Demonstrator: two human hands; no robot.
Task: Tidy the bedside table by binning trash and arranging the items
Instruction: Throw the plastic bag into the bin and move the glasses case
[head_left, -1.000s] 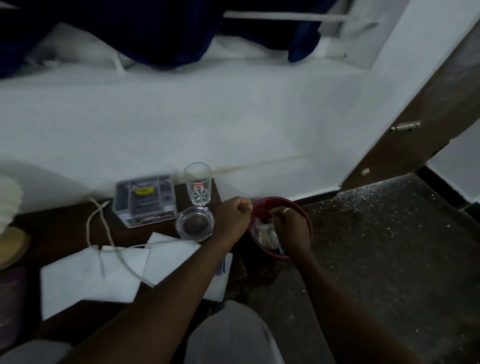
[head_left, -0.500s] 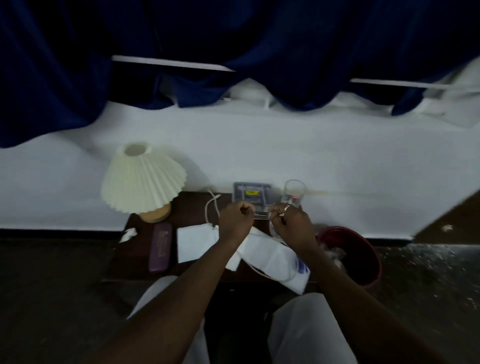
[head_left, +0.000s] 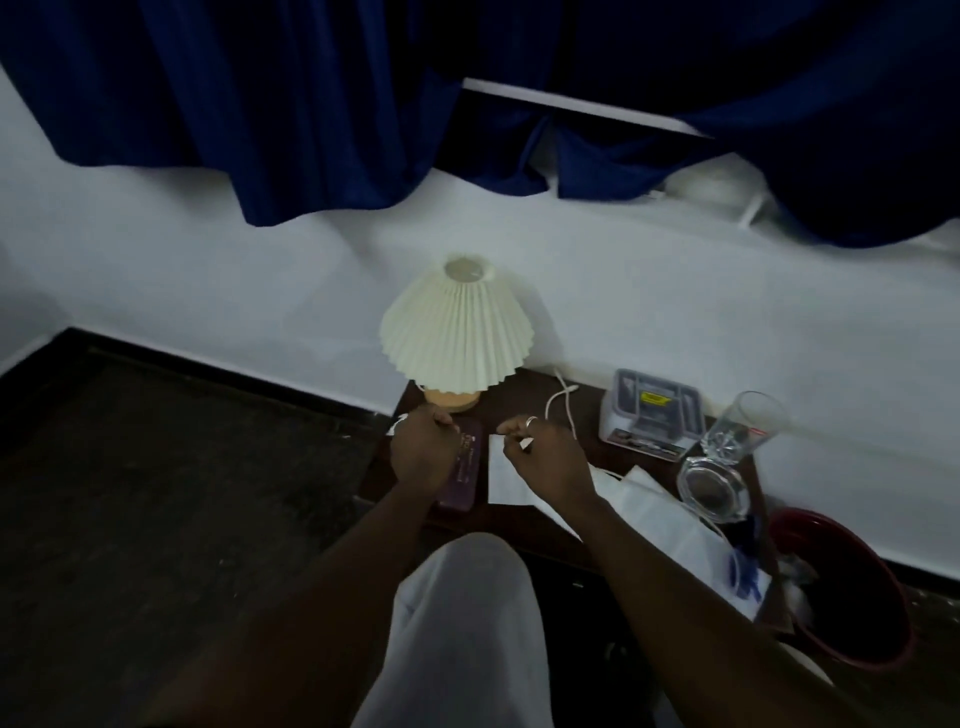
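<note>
Here, a dark surface (head_left: 517, 397) against a white wall is seen from above in dim light. The left hand (head_left: 423, 457) is held curled over a purple case (head_left: 465, 470); whether anything is gripped cannot be told. A white scrap (head_left: 397, 423) lies just beside it. The right hand (head_left: 545, 462) is curled above a white sheet (head_left: 506, 478), and a small white bit (head_left: 527, 442) is pinched in its fingers. A pleated lamp (head_left: 457, 332) is set behind the hands. A cable (head_left: 561, 405), box (head_left: 649, 413), glass (head_left: 737, 426) and ashtray (head_left: 714, 488) are ranged to the right. A red bin (head_left: 857, 613) is placed on the floor (head_left: 156, 493) beside the surface.
</note>
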